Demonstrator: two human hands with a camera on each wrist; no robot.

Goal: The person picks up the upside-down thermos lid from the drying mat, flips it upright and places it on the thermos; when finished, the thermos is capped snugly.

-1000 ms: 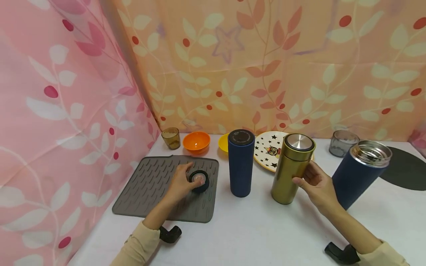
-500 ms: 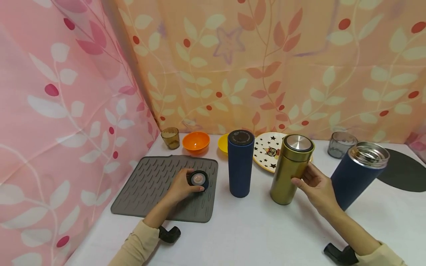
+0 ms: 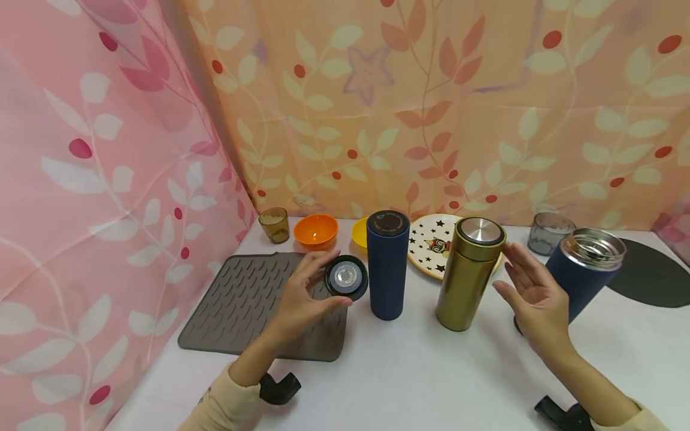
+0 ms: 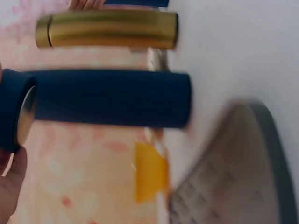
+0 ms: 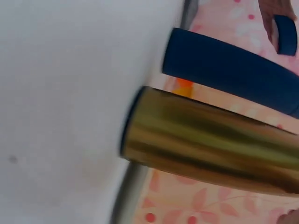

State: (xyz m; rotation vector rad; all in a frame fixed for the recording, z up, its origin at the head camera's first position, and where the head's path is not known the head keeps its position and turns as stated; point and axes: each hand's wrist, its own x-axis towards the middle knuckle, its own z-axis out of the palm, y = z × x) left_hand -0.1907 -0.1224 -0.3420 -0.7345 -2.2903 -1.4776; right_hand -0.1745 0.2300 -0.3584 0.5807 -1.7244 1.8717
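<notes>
My left hand (image 3: 302, 299) pinches a round dark blue bottle lid (image 3: 346, 277) between thumb and fingers, its pale inner side turned toward the head camera. The lid is held up over the right part of the grey mat. Just right of it stands a slim blue thermos (image 3: 388, 269), upright and with its lid on. My right hand (image 3: 539, 299) has its fingers extended beside a gold thermos (image 3: 468, 281) with a steel-topped lid; whether a fingertip touches it I cannot tell. Behind that hand a wide, lidless blue thermos (image 3: 584, 275) shows its steel mouth, its lower part partly hidden.
A grey ridged drying mat (image 3: 232, 311) lies at the left. Along the back are an amber glass (image 3: 275, 225), an orange bowl (image 3: 316, 232), a yellow bowl (image 3: 359, 234), a star-patterned plate (image 3: 426, 254) and a clear glass (image 3: 550, 233). A dark round mat (image 3: 652, 272) lies far right.
The left hand has lifted the lid off the mat and brought it rightward, toward the slim blue thermos. The right hand has loosened from the gold thermos and shifted right, fingers spread.
</notes>
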